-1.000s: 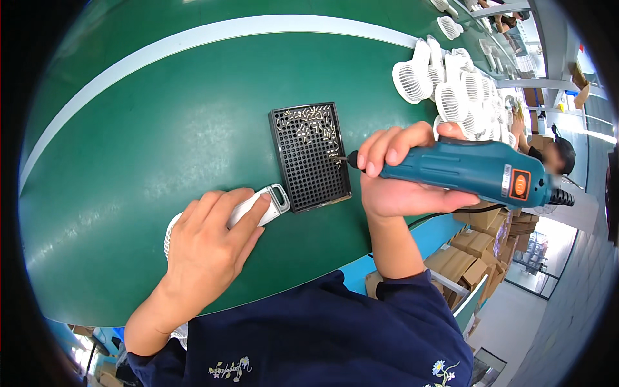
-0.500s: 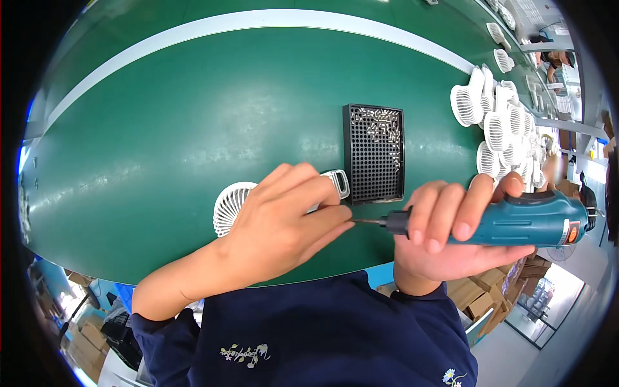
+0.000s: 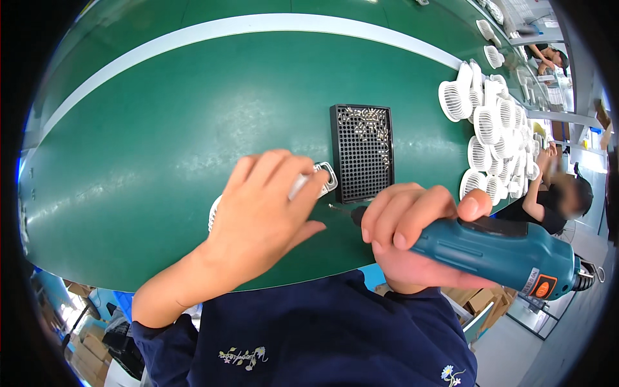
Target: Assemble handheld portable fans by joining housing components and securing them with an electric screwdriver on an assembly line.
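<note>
My left hand (image 3: 248, 216) lies over a white handheld fan (image 3: 330, 175) on the green table, fingers bent over its handle and thumb held out to the side. The hand hides most of the fan; a bit of the ribbed head and the looped handle end show. My closed right hand (image 3: 412, 235) grips a teal electric screwdriver (image 3: 496, 255), its bit pointing left, just beyond my left thumb. Something small and light shows at the bit's tip, too small to make out surely. Close to the bit stands a black perforated tray (image 3: 362, 174) with several small screws (image 3: 367, 126).
White handheld fans (image 3: 490, 126) are heaped at the table's right side. Beyond them a co-worker (image 3: 545, 193) in dark clothes sits at the right; another person (image 3: 548, 58) is farther back. A pale strip (image 3: 284, 22) crosses the far table. Cardboard boxes (image 3: 480, 300) stand below, at right.
The screwdriver's bit has come away from my left fingertips, and its rear end has swung downward. My left thumb has spread from the fingers. The co-worker at the right has come into fuller view.
</note>
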`<state>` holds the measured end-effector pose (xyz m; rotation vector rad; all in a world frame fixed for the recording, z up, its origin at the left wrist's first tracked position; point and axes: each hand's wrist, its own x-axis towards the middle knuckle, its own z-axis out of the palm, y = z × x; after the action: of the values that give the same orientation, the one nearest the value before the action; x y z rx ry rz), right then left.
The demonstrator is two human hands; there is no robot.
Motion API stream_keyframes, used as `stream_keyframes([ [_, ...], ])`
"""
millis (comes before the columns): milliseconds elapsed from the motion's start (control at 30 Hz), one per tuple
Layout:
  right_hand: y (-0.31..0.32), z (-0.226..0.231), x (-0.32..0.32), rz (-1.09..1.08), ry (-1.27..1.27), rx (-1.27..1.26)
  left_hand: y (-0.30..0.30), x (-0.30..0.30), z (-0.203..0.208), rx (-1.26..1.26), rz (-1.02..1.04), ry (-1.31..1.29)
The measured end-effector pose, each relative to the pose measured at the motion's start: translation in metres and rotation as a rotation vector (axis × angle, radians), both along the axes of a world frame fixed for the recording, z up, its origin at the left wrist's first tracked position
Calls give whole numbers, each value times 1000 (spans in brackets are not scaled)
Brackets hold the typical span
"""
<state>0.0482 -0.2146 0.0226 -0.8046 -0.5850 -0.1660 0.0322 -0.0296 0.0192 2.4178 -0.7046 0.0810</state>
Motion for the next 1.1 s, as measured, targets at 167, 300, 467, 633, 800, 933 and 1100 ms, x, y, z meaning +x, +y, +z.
stream_keyframes([
  [167,-4,-5,9,2,-87,-170,6,-4,-15,40,38,81],
  [300,2,-15,9,-47,-62,-38,5,-3,-13,40,20,110],
  [467,4,-23,9,-16,-3,-81,5,-3,-14,39,26,126],
  [633,-4,-20,12,79,-51,-225,6,-2,-14,37,26,129],
  [800,2,-19,12,-19,-71,-174,8,-2,-12,80,24,119],
  [933,-15,-14,16,-102,-44,6,8,-4,-4,160,29,125],
  [1100,-26,-26,15,-73,124,73,13,-11,-4,211,4,207],
])
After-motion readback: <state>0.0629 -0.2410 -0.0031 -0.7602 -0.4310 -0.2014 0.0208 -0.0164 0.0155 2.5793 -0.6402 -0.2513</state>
